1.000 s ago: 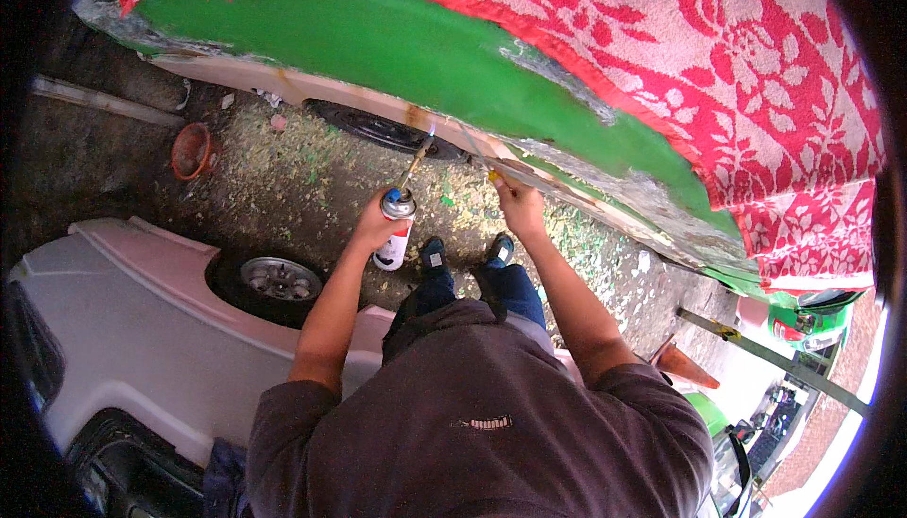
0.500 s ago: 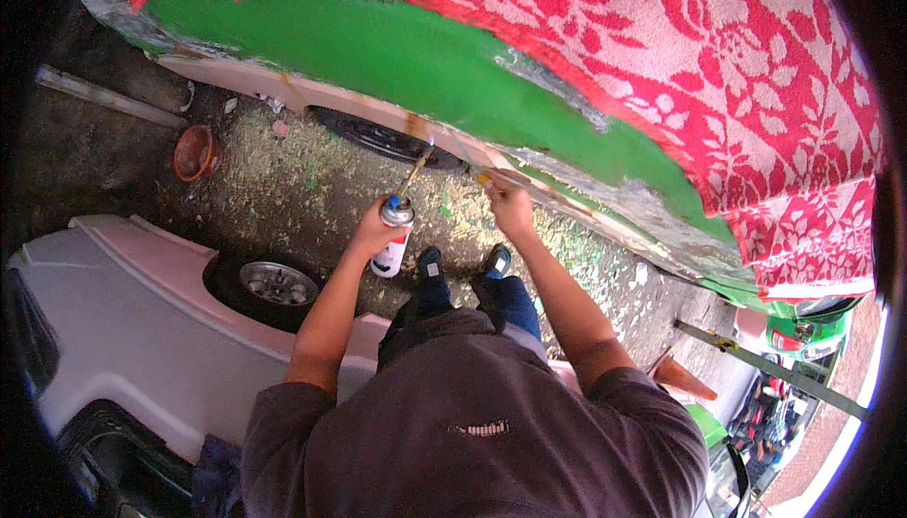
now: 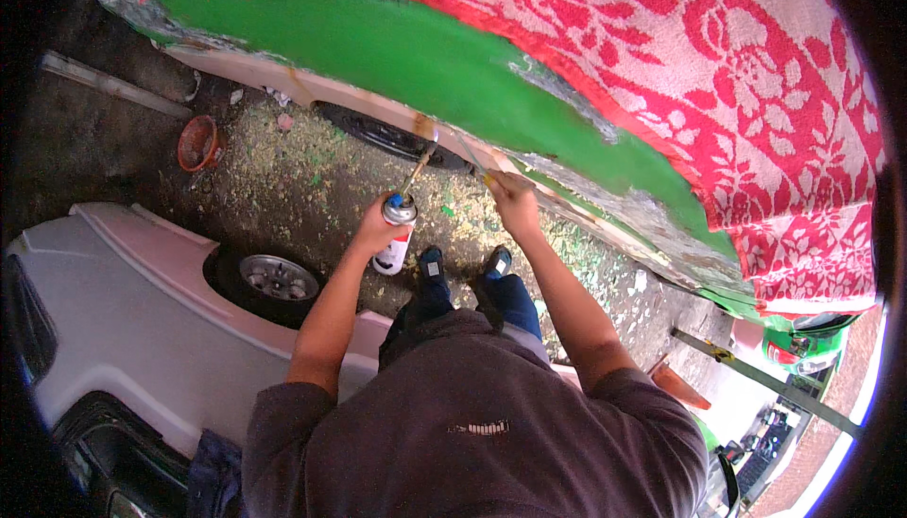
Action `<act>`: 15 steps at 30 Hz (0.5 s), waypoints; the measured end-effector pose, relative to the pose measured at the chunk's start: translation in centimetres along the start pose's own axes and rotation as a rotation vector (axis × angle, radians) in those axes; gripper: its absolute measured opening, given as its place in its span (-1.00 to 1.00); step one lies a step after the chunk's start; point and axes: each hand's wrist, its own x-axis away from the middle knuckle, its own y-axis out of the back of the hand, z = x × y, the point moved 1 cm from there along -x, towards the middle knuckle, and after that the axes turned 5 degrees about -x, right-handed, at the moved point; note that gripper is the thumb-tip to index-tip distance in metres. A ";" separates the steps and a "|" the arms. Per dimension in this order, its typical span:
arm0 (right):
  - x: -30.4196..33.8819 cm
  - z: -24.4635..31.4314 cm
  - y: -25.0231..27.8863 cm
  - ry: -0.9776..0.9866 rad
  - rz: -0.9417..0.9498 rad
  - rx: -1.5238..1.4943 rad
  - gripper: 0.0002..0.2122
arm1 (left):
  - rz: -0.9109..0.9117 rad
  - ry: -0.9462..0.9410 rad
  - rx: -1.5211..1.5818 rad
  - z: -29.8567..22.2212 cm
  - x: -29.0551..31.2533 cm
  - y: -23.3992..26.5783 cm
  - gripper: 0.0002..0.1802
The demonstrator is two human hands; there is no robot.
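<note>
My left hand (image 3: 378, 223) is wrapped round the white can of a gas blowtorch (image 3: 389, 256). Its brass nozzle points away from me, and a small bluish flame shows at the tip, close to the pale lower edge (image 3: 389, 113) of a green car body panel (image 3: 331, 36). To the right, my right hand (image 3: 516, 206) is closed on a thin tool with a yellow handle, apparently a scraper (image 3: 471, 156). The scraper's narrow end reaches toward the same lower edge, near the flame; whether it touches cannot be told. Paint is stripped in patches along the panel.
A red and pink floral cloth (image 3: 718, 93) covers the car's upper side. Behind my left arm stands a pale car with a wheel (image 3: 276, 277). Paint flakes litter the ground (image 3: 283, 164). An orange bowl (image 3: 197, 144) lies left, an orange cone (image 3: 678, 388) right, near a metal bar (image 3: 765, 381).
The view has shifted slightly. My right hand has moved a little to the right with the scraper, whose thin end shows more plainly. The torch stays almost in place, its flame still lit.
</note>
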 end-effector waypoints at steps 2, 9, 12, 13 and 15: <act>-1.8 1.9 -1.8 -0.043 -0.001 0.057 -0.73 | 0.023 -0.003 -0.034 -0.3 -0.9 0.7 -0.26; 0.9 1.8 0.5 -0.124 -0.037 0.070 -0.73 | -0.022 -0.018 -0.042 -0.1 -1.1 0.0 -0.26; 1.2 3.4 0.7 -0.256 -0.020 -0.021 -0.75 | -0.011 -0.007 0.032 1.3 -1.8 -0.3 -0.27; 1.3 4.4 1.5 -0.323 -0.002 -0.085 -0.75 | -0.013 -0.031 0.004 1.4 -2.0 -0.5 -0.27; 0.4 2.7 0.7 -0.315 0.021 0.047 -0.73 | -0.001 -0.044 0.002 1.6 -2.6 -0.4 -0.27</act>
